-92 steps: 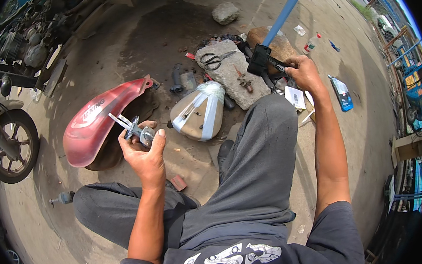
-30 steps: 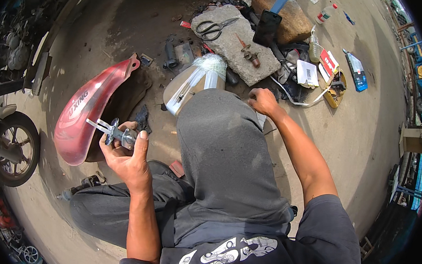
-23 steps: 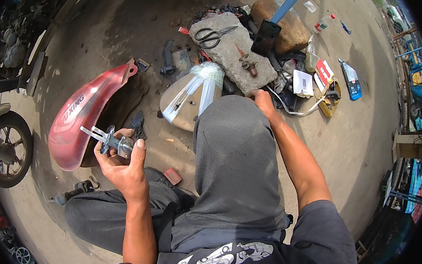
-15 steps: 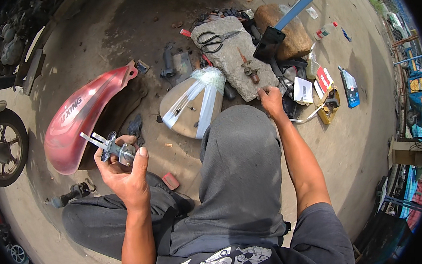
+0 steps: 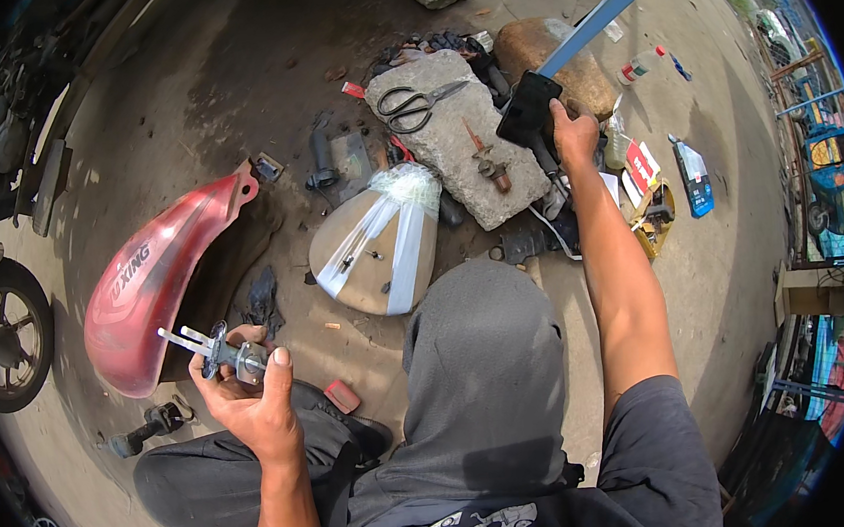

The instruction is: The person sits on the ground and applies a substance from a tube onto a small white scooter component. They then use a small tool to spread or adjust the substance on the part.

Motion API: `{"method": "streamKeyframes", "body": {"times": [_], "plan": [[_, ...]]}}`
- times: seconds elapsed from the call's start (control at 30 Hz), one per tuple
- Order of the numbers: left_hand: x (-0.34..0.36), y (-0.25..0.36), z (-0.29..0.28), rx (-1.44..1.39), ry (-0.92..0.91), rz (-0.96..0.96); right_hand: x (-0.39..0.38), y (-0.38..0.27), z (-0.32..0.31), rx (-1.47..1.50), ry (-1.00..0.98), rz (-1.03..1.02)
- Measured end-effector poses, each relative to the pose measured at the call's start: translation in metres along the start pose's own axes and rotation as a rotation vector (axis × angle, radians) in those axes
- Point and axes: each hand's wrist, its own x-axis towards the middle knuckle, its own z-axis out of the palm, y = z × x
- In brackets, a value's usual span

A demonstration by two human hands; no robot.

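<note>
My left hand (image 5: 258,398) is closed round a small metal fitting (image 5: 240,358) with two pale prongs. My right hand (image 5: 577,134) is closed at the lower edge of a black phone (image 5: 527,106), which sits by the end of a blue pole (image 5: 620,0); its thumb is on the phone's edge and some fingers are hidden. A red curved tank shell (image 5: 130,309) lies beside my left hand. A tan tank (image 5: 347,265) wrapped with clear tape and film is in front of my knees. A concrete slab (image 5: 453,130) bears black scissors (image 5: 404,109) and a rusty fitting (image 5: 494,172).
A motorcycle wheel (image 5: 10,370) is at the left, a brown rock (image 5: 575,59) behind the phone, a plastic bottle (image 5: 641,66) and blue packet (image 5: 693,174) at the right. A red block (image 5: 343,396) and dark part (image 5: 145,428) lie by my legs.
My right hand has risen from beside my knee and the slab to the phone. My left hand still holds the fitting, now slightly lower in the view. The view has shifted.
</note>
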Motion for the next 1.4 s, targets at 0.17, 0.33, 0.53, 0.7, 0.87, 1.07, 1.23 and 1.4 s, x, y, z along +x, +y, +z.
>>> {"method": "streamKeyframes", "body": {"times": [0.17,0.33,0.53,0.7,0.87,1.07,1.23,1.4], "plan": [[0.003,-0.006,0.002,0.022,-0.007,0.032,0.011,-0.007,0.007,-0.022,-0.032,0.014],[0.004,-0.006,0.006,0.034,-0.014,0.026,0.014,-0.008,0.01,-0.023,-0.047,0.045],[0.004,-0.006,0.01,0.037,-0.014,0.006,0.018,-0.004,0.013,-0.026,-0.05,0.08],[0.004,-0.007,0.011,0.039,-0.021,-0.001,0.019,-0.008,0.012,-0.044,-0.048,0.098],[0.003,-0.004,0.012,0.039,-0.023,-0.011,0.019,0.008,0.011,0.021,-0.005,0.075],[0.001,-0.004,0.011,0.022,-0.023,0.0,-0.011,0.034,0.004,0.079,0.034,0.115],[-0.002,-0.004,0.007,-0.008,-0.037,0.007,-0.044,0.029,-0.01,0.1,0.008,0.116],[-0.003,-0.001,0.005,0.001,-0.032,0.028,-0.075,0.014,-0.009,0.21,-0.06,0.066]]}}
